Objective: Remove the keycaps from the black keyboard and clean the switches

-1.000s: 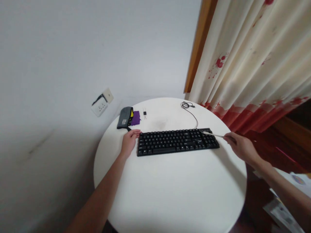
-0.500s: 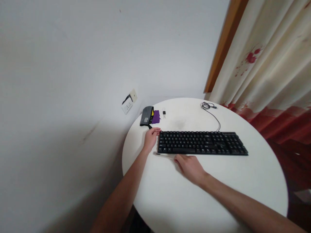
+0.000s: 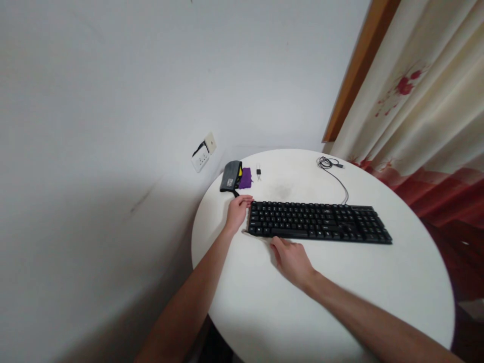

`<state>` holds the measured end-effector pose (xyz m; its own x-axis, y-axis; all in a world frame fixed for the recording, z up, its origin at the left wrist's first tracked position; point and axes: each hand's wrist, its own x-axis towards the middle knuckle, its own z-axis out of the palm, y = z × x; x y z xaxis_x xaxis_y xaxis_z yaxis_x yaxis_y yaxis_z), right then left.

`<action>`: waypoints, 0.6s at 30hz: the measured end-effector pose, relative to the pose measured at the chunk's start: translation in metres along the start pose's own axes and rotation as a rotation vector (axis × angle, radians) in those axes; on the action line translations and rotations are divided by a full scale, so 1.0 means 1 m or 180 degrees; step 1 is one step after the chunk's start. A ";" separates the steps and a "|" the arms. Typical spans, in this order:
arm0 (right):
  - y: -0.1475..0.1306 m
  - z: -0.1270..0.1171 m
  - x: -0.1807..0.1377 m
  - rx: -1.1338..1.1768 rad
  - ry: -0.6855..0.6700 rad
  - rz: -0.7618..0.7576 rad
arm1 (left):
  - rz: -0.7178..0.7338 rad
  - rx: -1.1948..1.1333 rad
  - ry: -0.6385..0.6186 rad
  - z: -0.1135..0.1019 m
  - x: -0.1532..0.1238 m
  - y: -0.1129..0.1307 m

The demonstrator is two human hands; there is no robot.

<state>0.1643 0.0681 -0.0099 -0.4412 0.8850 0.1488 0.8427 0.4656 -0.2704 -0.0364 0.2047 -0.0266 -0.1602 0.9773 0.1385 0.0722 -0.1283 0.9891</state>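
A black full-size keyboard lies across the table. My left hand is at its upper left corner, with the fingers on that edge, steadying it. By the keyboard's front edge, my right hand is closed on a thin pale stick-like tool. The tool's tip points left, at the keyboard's lower left corner. Its exact kind is too small and blurred to tell.
On the round white table are a grey pouch, a purple cloth and a small black-and-clear tool. The keyboard's coiled cable lies at the back right. A wall socket and a curtain flank the table.
The tool's tip has swung slightly up toward the keyboard's lower left corner. The keyboard sits at a slightly steeper slant in view. My left hand stays at the corner.
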 end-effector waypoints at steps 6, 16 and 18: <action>0.002 0.000 -0.002 0.0015 0.0020 0.0119 | 0.0019 -0.0005 -0.0005 -0.001 0.000 -0.001; 0.031 -0.009 -0.022 -0.0164 0.0065 0.0235 | -0.0012 -0.0093 0.0004 0.000 0.000 -0.002; 0.041 -0.013 -0.028 -0.0187 0.0096 0.0271 | -0.0022 -0.0088 0.0006 -0.001 0.001 -0.002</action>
<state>0.2154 0.0618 -0.0124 -0.3585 0.9203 0.1565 0.8938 0.3868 -0.2270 -0.0375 0.2058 -0.0285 -0.1624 0.9779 0.1318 0.0439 -0.1263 0.9910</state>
